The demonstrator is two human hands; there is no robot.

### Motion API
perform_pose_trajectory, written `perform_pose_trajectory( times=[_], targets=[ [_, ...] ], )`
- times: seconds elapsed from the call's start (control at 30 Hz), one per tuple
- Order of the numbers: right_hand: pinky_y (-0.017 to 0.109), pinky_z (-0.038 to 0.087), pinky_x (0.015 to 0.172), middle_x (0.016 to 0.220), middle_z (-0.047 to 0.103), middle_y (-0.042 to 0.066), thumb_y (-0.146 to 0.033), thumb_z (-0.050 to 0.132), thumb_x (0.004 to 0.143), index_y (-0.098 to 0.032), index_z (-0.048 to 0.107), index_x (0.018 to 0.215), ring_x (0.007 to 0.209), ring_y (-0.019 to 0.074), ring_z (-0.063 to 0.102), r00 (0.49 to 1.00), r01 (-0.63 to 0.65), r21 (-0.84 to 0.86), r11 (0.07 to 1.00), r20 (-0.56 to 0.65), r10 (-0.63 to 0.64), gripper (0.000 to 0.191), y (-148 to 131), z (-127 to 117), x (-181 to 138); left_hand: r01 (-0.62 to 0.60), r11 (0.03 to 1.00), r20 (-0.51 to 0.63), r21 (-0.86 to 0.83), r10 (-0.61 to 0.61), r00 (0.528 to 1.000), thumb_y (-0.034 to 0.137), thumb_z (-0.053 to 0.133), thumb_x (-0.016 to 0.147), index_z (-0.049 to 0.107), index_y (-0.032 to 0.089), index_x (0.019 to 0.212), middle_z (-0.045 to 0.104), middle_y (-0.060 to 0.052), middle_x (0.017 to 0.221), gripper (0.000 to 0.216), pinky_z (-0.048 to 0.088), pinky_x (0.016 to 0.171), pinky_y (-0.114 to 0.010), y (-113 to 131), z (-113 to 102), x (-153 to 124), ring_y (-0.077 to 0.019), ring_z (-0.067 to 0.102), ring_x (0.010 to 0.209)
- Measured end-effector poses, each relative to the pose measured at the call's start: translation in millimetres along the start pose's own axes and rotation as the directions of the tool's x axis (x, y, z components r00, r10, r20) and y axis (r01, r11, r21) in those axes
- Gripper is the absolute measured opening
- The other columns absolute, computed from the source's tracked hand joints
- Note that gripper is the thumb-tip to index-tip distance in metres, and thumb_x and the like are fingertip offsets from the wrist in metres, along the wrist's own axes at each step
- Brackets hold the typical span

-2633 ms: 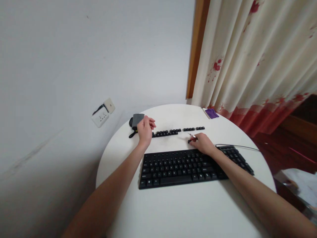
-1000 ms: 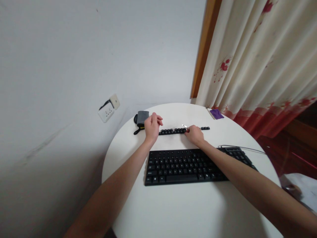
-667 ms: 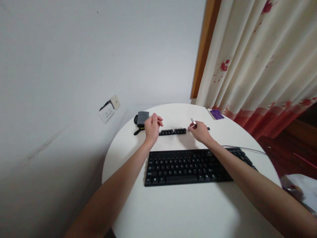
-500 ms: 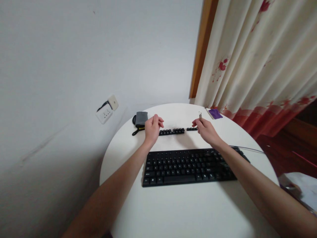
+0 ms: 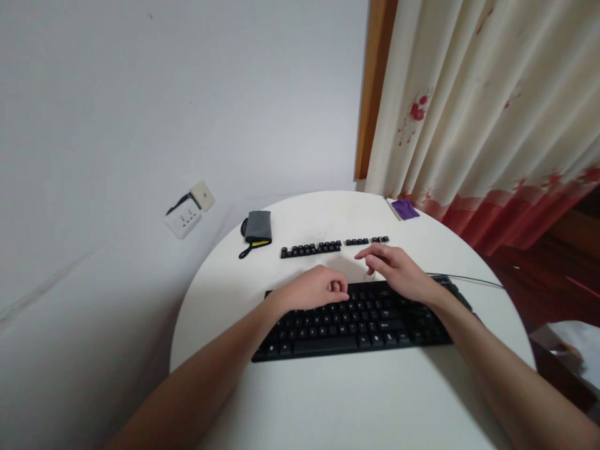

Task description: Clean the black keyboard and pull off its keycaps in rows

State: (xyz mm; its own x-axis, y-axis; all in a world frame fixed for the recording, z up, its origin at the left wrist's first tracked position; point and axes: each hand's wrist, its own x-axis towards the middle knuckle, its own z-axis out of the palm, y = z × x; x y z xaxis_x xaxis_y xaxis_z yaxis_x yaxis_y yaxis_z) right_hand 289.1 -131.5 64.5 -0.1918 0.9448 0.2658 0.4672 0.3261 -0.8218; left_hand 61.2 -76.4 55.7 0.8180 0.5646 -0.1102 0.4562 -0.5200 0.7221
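A black keyboard [image 5: 319, 343] lies across the white round table, its upper rows partly covered by both hands. My left hand [image 5: 316, 289] is over its upper left part, fingers curled in and thumb tip close to the keys; I see nothing in it. Above the upper right rows is my right hand [image 5: 398, 272], index finger stretched to the left. Thin wire prongs of a keycap puller [image 5: 367, 275] show below its fingers, and its handle is mostly hidden by the hand. Beyond the hands, loose black keycaps [image 5: 312, 249] form a broken row.
A grey pouch [image 5: 259, 226] with a black loop lies at the table's far left. A purple cloth item [image 5: 404, 209] is near the far right edge. The keyboard cable [image 5: 469, 279] runs off to the right. A wall socket [image 5: 184, 217] and a patterned curtain [image 5: 445, 125] are behind.
Both hands have come back from the keycap row to over the keyboard. The keycap puller has turned from pointing up to pointing down. My left fingers are more curled.
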Motion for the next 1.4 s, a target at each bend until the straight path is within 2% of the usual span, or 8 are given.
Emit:
perform_pose_trajectory(
  times=[0.2, 0.4, 0.7, 0.87, 1.07, 1.2, 1.3, 1.4],
  targets=[
    [0.034, 0.045, 0.092, 0.097, 0.065, 0.006, -0.035, 0.042, 0.102, -0.019, 0.07, 0.091, 0.093, 0.0181, 0.06, 0.981, 0.154, -0.011, 0.988, 0.125, -0.151, 0.034, -11.3, 11.2, -2.8, 0.009, 1.0, 0.009, -0.009, -0.009, 1.0, 0.033, 0.069, 0.08, 0.071, 0.019, 0.09, 0.062, 0.002, 0.069, 0.018, 0.039, 0.057, -0.024, -7.8, 2.1, 5.7, -0.0133, 0.056, 0.061],
    [0.031, 0.046, 0.083, 0.087, 0.063, 0.004, -0.029, 0.048, 0.1, -0.018, 0.067, 0.084, 0.084, 0.0161, 0.06, 0.968, 0.182, 0.016, 0.983, 0.176, -0.182, 0.027, -10.7, 17.6, -2.8, 0.045, 0.999, 0.02, -0.006, -0.045, 0.999, 0.034, 0.068, 0.079, 0.072, 0.018, 0.087, 0.063, 0.0, 0.069, 0.019, 0.038, 0.056, -0.025, -9.0, 1.4, 5.8, -0.0139, 0.055, 0.06],
    [0.03, 0.046, 0.077, 0.082, 0.063, 0.004, -0.03, 0.049, 0.099, -0.018, 0.065, 0.079, 0.078, 0.0159, 0.058, 0.948, 0.187, -0.075, 0.98, 0.274, -0.16, 0.028, -10.8, 21.0, -4.2, -0.005, 0.999, -0.01, 0.034, 0.005, 1.0, 0.034, 0.068, 0.079, 0.069, 0.018, 0.079, 0.064, 0.0, 0.07, 0.016, 0.037, 0.056, -0.025, -6.8, -0.2, 5.3, -0.0141, 0.055, 0.061],
    [0.028, 0.043, 0.074, 0.079, 0.067, 0.003, -0.033, 0.047, 0.1, -0.018, 0.065, 0.08, 0.075, 0.0161, 0.06, 0.981, 0.091, -0.106, 0.99, 0.183, -0.071, 0.03, -6.0, 30.2, -2.3, 0.013, 1.0, 0.012, 0.023, -0.013, 1.0, 0.033, 0.069, 0.079, 0.068, 0.018, 0.083, 0.061, 0.002, 0.069, 0.015, 0.037, 0.056, -0.025, -4.4, -0.7, 4.9, -0.0133, 0.053, 0.061],
    [0.026, 0.04, 0.064, 0.062, 0.06, 0.0, -0.035, 0.044, 0.1, -0.018, 0.058, 0.072, 0.061, 0.0144, 0.056, 0.998, -0.065, -0.109, 0.992, 0.009, 0.067, 0.036, 10.8, 41.4, 4.4, -0.015, 1.0, 0.032, 0.005, 0.015, 0.999, 0.033, 0.067, 0.081, 0.072, 0.018, 0.088, 0.06, 0.001, 0.07, 0.017, 0.039, 0.058, -0.024, -4.3, -0.5, 6.0, -0.0136, 0.054, 0.063],
    [0.026, 0.041, 0.067, 0.07, 0.065, 0.001, -0.036, 0.047, 0.099, -0.018, 0.062, 0.078, 0.067, 0.0147, 0.058, 0.986, 0.071, -0.133, 0.989, 0.157, -0.049, 0.032, 7.2, 30.9, 1.4, 0.01, 1.0, 0.019, 0.018, -0.01, 1.0, 0.034, 0.068, 0.08, 0.071, 0.017, 0.085, 0.06, 0.001, 0.068, 0.018, 0.037, 0.057, -0.024, -4.8, -0.4, 5.5, -0.0137, 0.053, 0.062],
    [0.027, 0.043, 0.073, 0.082, 0.068, 0.004, -0.034, 0.052, 0.098, -0.018, 0.065, 0.084, 0.077, 0.0161, 0.06, 0.938, 0.22, -0.158, 0.963, 0.304, -0.165, 0.026, -0.4, 22.6, -3.5, 0.025, 1.0, 0.029, 0.006, -0.026, 0.999, 0.035, 0.067, 0.08, 0.069, 0.016, 0.082, 0.062, 0.001, 0.07, 0.019, 0.036, 0.057, -0.024, -6.9, 0.1, 5.4, -0.0134, 0.053, 0.062],
    [0.028, 0.043, 0.074, 0.083, 0.068, 0.005, -0.033, 0.054, 0.097, -0.018, 0.066, 0.084, 0.079, 0.017, 0.061, 0.918, 0.272, -0.203, 0.94, 0.346, -0.191, 0.023, -3.4, 22.5, -6.0, 0.024, 1.0, 0.052, -0.02, -0.023, 0.998, 0.035, 0.066, 0.081, 0.068, 0.016, 0.082, 0.062, 0.002, 0.069, 0.019, 0.036, 0.058, -0.024, -8.1, 0.4, 5.3, -0.0127, 0.052, 0.062]
  ],
)
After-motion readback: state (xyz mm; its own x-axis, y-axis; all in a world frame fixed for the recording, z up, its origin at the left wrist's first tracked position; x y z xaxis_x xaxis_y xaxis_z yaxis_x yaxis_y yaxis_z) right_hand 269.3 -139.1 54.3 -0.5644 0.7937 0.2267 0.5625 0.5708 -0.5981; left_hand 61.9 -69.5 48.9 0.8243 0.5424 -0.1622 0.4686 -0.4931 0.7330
